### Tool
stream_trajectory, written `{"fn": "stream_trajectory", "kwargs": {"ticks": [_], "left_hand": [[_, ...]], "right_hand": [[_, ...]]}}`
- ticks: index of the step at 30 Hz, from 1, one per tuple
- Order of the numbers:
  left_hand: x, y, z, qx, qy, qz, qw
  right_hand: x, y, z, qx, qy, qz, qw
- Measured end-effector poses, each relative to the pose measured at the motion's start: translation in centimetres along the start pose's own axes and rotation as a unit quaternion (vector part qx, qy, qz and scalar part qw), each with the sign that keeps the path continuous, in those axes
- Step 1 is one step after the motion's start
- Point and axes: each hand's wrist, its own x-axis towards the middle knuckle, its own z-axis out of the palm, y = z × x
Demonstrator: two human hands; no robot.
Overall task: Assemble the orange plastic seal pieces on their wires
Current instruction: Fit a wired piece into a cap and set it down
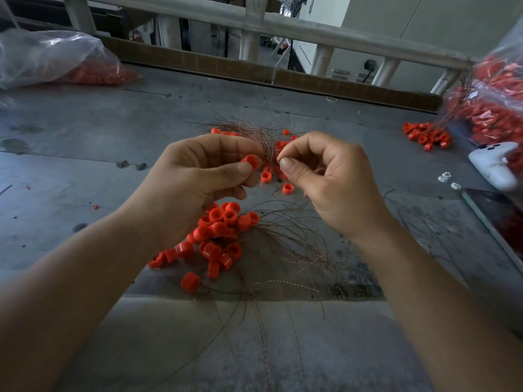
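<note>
Head view: left hand (198, 176) pinches orange seal piece (251, 161); right hand (319, 176) pinches wire (268, 145) end, both over table (85, 165).

The wire (272, 151) tip is hidden in the pinch of the right hand (328, 179). Far right of the orange seal pile (218, 236), the plastic bag (492, 103) is cut off.
</note>
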Motion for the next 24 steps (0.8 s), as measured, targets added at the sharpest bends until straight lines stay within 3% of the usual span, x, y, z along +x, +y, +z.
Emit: {"fn": "stream_trajectory", "kwargs": {"ticks": [9, 24], "left_hand": [[0.01, -0.12, -0.08, -0.010, -0.025, -0.003, 1.000], [0.15, -0.10, -0.17, -0.022, -0.044, -0.002, 0.999]], "right_hand": [[-0.22, -0.14, 0.41, -0.027, -0.037, -0.005, 0.999], [-0.05, -0.42, -0.08, -0.038, -0.024, 0.005, 0.999]]}}
